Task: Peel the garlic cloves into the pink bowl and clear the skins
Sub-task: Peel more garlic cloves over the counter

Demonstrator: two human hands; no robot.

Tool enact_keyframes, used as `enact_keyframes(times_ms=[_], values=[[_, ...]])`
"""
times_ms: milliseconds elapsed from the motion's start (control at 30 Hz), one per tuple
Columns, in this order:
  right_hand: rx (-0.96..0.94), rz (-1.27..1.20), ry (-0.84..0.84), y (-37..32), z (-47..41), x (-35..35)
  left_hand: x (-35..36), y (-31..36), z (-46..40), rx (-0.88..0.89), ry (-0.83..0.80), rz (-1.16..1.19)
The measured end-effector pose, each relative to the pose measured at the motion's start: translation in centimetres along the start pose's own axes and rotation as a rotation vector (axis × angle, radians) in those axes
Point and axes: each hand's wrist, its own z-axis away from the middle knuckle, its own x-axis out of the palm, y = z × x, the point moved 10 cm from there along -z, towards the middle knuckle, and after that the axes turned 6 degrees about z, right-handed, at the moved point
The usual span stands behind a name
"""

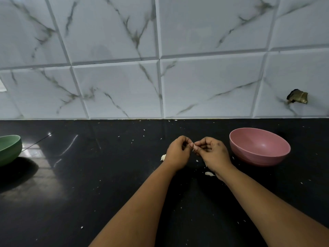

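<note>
head view caught both hands working together over the black counter [106, 184]: left hand [178, 153] and right hand [212, 154] each pinched a small garlic clove [194, 146] between them, mid-peel by my reckoning. skins [209, 173] lay scattered beneath, uncleared. just right, the pink bowl [260, 148] looked empty. far left, a green bowl [9, 148], contents hidden.
</note>
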Motion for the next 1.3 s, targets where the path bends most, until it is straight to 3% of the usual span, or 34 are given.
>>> enact_keyframes(times_ms=[467,600,867,1200,1300], values=[[0.168,0.039,0.072,1.2,0.2,0.0,0.4,1.7,0.7,0.1,0.013,-0.292],[0.275,-0.076,0.082,1.8,0.4,0.2,0.5,2.2,0.8,0.128,0.011,-0.329],[0.43,-0.415,0.059,3.0,0.8,1.2,0.6,2.1,0.8,0.111,0.015,-0.281],[0.465,-0.619,-0.009,2.8,0.9,2.0,0.6,1.8,0.5,0.105,0.015,-0.19],[0.4,-0.568,-0.037,2.3,0.7,1.8,0.0,1.8,0.5,0.124,0.044,-0.16]])
